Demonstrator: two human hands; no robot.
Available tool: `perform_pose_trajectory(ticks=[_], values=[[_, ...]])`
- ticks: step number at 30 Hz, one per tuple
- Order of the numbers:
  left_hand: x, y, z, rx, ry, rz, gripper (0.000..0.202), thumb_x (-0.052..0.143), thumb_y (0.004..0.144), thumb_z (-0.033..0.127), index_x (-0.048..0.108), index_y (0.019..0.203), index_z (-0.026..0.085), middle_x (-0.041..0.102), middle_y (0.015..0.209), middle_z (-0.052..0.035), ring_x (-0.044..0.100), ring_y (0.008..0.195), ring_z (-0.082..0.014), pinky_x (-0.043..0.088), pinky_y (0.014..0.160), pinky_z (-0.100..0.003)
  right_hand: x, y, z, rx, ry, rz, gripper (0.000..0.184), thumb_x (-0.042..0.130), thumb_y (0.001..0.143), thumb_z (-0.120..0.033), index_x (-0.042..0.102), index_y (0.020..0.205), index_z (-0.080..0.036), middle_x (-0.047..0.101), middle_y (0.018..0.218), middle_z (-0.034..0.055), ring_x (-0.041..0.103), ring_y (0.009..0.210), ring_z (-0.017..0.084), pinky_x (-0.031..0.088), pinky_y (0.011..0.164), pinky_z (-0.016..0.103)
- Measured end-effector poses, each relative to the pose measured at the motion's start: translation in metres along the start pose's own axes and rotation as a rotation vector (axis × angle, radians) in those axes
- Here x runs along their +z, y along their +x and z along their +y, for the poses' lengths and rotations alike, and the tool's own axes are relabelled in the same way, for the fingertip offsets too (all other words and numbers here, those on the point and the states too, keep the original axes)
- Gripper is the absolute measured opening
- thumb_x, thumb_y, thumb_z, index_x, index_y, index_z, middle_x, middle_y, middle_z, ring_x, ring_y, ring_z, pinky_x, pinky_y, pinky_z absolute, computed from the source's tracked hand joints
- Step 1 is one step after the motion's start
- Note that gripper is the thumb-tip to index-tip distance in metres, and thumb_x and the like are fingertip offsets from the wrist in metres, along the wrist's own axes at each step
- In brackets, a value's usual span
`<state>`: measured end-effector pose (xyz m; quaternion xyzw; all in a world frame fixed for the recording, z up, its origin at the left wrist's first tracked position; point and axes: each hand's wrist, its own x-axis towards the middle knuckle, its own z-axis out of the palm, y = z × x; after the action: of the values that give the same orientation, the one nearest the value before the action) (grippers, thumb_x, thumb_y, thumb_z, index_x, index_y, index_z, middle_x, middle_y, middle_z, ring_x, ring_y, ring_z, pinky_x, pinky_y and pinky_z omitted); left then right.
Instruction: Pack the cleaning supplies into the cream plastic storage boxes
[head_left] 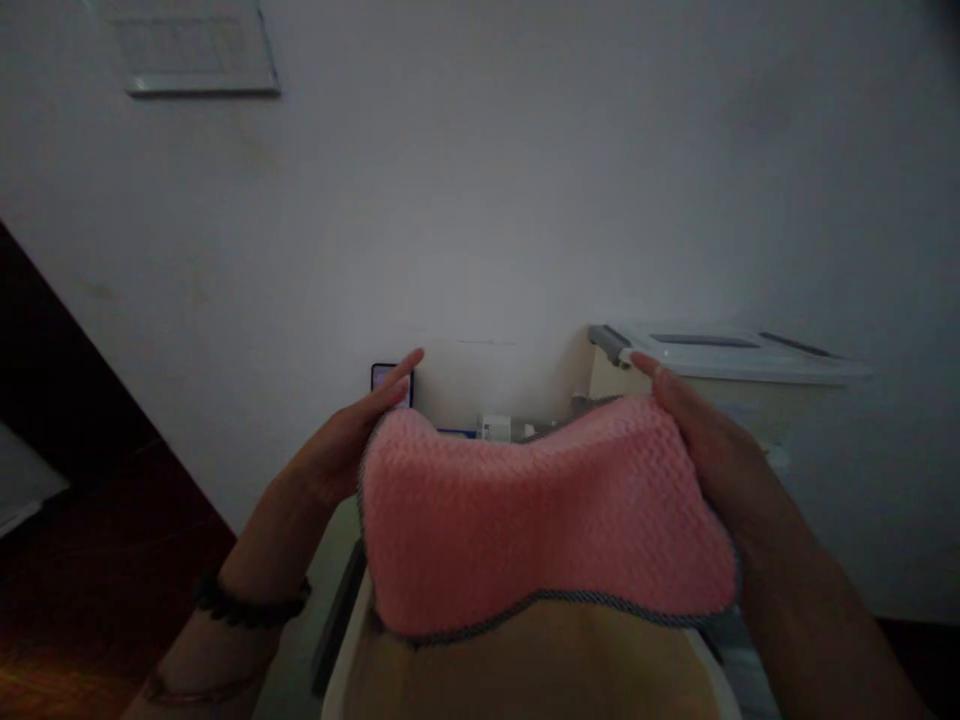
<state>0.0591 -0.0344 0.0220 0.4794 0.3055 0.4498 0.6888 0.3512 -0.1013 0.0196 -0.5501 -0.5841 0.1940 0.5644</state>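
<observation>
A pink textured cleaning cloth with grey stitched edging is held up in front of me, its top edge sagging in the middle. My left hand presses against its left end, fingers stretched forward and up. At the opposite end, my right hand holds it with the fingers long and straight along the side. The cloth hides parts of both hands. Under it is a tan surface with a pale rim, mostly covered from view.
A phone stands against the wall behind my left hand. To the right is a pale storage box with a white lid and grey latch. A small white labelled item shows behind the cloth. A framed panel hangs upper left.
</observation>
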Motion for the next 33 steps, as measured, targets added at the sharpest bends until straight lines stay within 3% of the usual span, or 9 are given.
perform_pose_trajectory(ticks=[4, 7, 10, 13, 19, 23, 26, 31, 33], values=[[-0.002, -0.002, -0.001, 0.106, -0.045, -0.179, 0.097, 0.078, 0.068, 0.032, 0.019, 0.144, 0.041, 0.070, 0.083, 0.0034, 0.068, 0.076, -0.0151, 0.055, 0.071, -0.027, -0.001, -0.001, -0.015, 0.205, 0.372, 0.096, 0.048, 0.063, 0.077, -0.048, 0.057, 0.122, -0.036, 0.068, 0.076, -0.0018, 0.065, 0.061, 0.018, 0.051, 0.051, 0.029], [0.000, -0.003, -0.002, 0.134, 0.067, -0.180, 0.107, 0.083, 0.058, 0.014, 0.023, 0.143, 0.040, 0.069, 0.093, 0.0027, 0.066, 0.086, -0.0152, 0.052, 0.078, -0.025, 0.000, -0.005, -0.020, 0.110, 0.446, 0.016, 0.043, 0.069, 0.072, -0.036, 0.060, 0.115, -0.037, 0.069, 0.097, -0.0013, 0.067, 0.080, 0.017, 0.056, 0.065, 0.028], [0.000, -0.001, 0.000, 0.172, 0.318, -0.064, 0.077, 0.079, 0.062, 0.017, 0.048, 0.132, 0.026, 0.069, 0.098, -0.0025, 0.065, 0.087, -0.0163, 0.051, 0.077, -0.026, -0.004, -0.007, -0.018, -0.032, 0.294, -0.068, 0.052, 0.070, 0.072, -0.031, 0.056, 0.122, -0.037, 0.069, 0.105, -0.0009, 0.066, 0.089, 0.018, 0.056, 0.074, 0.031], [-0.004, 0.000, 0.005, 0.250, 0.707, 0.087, 0.047, 0.075, 0.068, 0.029, 0.064, 0.111, 0.015, 0.070, 0.091, -0.0048, 0.063, 0.080, -0.0167, 0.050, 0.074, -0.026, -0.012, -0.006, -0.015, -0.146, -0.018, -0.036, 0.043, 0.068, 0.075, -0.032, 0.062, 0.118, -0.030, 0.070, 0.101, 0.0021, 0.066, 0.088, 0.019, 0.055, 0.077, 0.033], [-0.008, -0.010, 0.020, 0.358, 1.156, 0.178, 0.036, 0.055, 0.082, 0.048, 0.069, 0.088, 0.015, 0.065, 0.072, -0.0011, 0.057, 0.066, -0.0154, 0.043, 0.060, -0.024, -0.025, -0.005, -0.020, -0.280, -0.480, -0.004, 0.032, 0.054, 0.085, -0.042, 0.068, 0.106, -0.022, 0.071, 0.104, 0.0065, 0.066, 0.093, 0.024, 0.052, 0.078, 0.036], [-0.002, -0.016, 0.023, 0.338, 1.181, 0.241, 0.038, 0.054, 0.082, 0.051, 0.068, 0.083, 0.015, 0.060, 0.064, 0.0011, 0.053, 0.060, -0.0131, 0.038, 0.054, -0.022, -0.031, -0.009, -0.019, -0.259, -0.675, -0.174, 0.038, 0.041, 0.090, -0.049, 0.066, 0.080, -0.021, 0.067, 0.078, 0.0068, 0.063, 0.071, 0.023, 0.050, 0.063, 0.037], [0.006, -0.018, 0.019, 0.364, 1.151, 0.202, 0.036, 0.055, 0.083, 0.050, 0.066, 0.084, 0.016, 0.061, 0.067, 0.0006, 0.053, 0.062, -0.0127, 0.039, 0.054, -0.021, -0.035, -0.013, -0.011, -0.240, -0.729, -0.357, 0.040, 0.036, 0.091, -0.047, 0.062, 0.075, -0.020, 0.060, 0.081, 0.0078, 0.059, 0.069, 0.020, 0.050, 0.066, 0.037], [0.031, -0.024, 0.003, 0.432, 0.971, -0.052, 0.024, 0.062, 0.083, 0.036, 0.061, 0.100, 0.019, 0.063, 0.082, 0.0012, 0.058, 0.071, -0.0108, 0.046, 0.061, -0.019, -0.019, -0.027, -0.014, -0.249, -0.696, -0.487, 0.029, 0.042, 0.091, -0.039, 0.058, 0.104, -0.020, 0.054, 0.114, 0.0107, 0.052, 0.109, 0.024, 0.043, 0.094, 0.043], [0.043, -0.030, -0.003, 0.456, 0.900, -0.130, 0.031, 0.064, 0.082, 0.028, 0.055, 0.112, 0.023, 0.064, 0.087, 0.0023, 0.060, 0.075, -0.0096, 0.048, 0.068, -0.019, -0.004, -0.035, -0.025, -0.272, -0.625, -0.506, 0.039, 0.052, 0.087, -0.041, 0.049, 0.122, -0.024, 0.050, 0.126, 0.0081, 0.046, 0.119, 0.022, 0.038, 0.100, 0.041]])
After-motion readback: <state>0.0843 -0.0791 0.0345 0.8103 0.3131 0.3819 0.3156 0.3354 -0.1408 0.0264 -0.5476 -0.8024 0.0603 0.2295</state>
